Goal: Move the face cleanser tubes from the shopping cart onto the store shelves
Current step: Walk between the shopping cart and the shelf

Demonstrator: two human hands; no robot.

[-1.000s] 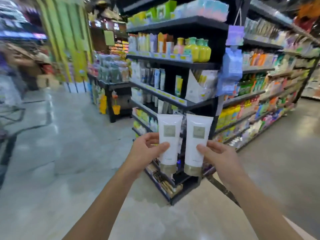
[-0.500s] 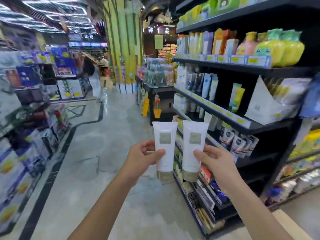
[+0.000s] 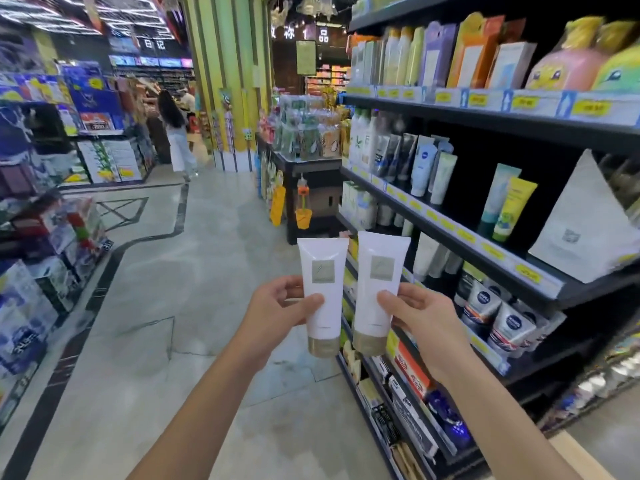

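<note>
A: What do the two face cleanser tubes look like?

B: Both are glossy white, flat-crimped at the top, with a dull gold cap (image 3: 323,347) pointing down. Each has a small grey-green square label on its upper half. They are held upright, side by side and nearly touching.

A: Where are they in relation to the black shelf unit (image 3: 478,240)?

B: They are in the air just off its near end, on the aisle side. They are level with its lower shelves and not on any of them. The right tube (image 3: 375,299) is the nearer to the unit, and the left tube (image 3: 323,296) is further out over the floor (image 3: 173,289).

A: And the hands?

B: They are apart, one tube in each. The left hand (image 3: 277,306) pinches the left tube at mid-body, thumb across the front and fingers behind. The right hand (image 3: 422,317) grips the right tube the same way from the shelf-unit side. Both caps hang below the fingers.

A: What is on the unit beside them?

B: Dark tubes (image 3: 512,327) stand cap-down on the shelf just past the right hand. Pale tubes stand on the shelf above.
</note>
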